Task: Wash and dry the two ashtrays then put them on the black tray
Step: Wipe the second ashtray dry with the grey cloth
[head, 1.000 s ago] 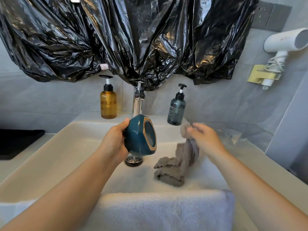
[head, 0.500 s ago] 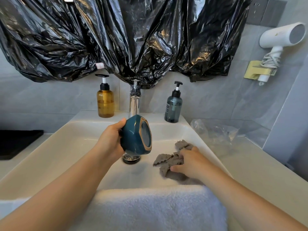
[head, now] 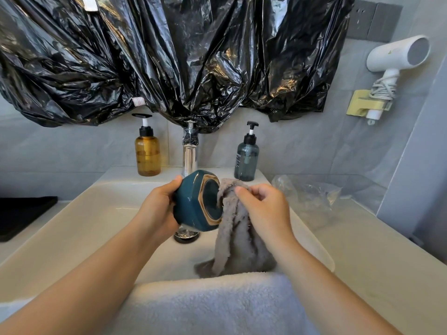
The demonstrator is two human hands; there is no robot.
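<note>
A white ceramic basin (head: 96,213) is set in a pale counter (head: 362,262) against a grey tiled wall (head: 302,146). Black plastic sheeting (head: 181,56) hangs above a chrome faucet (head: 190,155). 2 pump bottles stand beyond the fingers: an amber bottle (head: 147,153) and a dark bottle (head: 246,160). A white hair dryer (head: 396,54) is mounted on the wall, upper right. A white towel (head: 212,303) covers the near rim.

The left hand (head: 157,209) grips 1 teal, gold-rimmed ashtray (head: 193,201), fingers curled round its body. The ashtray is tipped on its side above the drain plug (head: 186,236), opening toward the right hand (head: 263,204). The right fingers (head: 242,189) are narrowly closed, pinching a grey cloth (head: 239,243) against the ashtray's rim; the cloth hangs below them into the basin.

The black tray (head: 21,216) lies well left of the left hand. A clear plastic bag (head: 312,194) lies right of the right hand.
</note>
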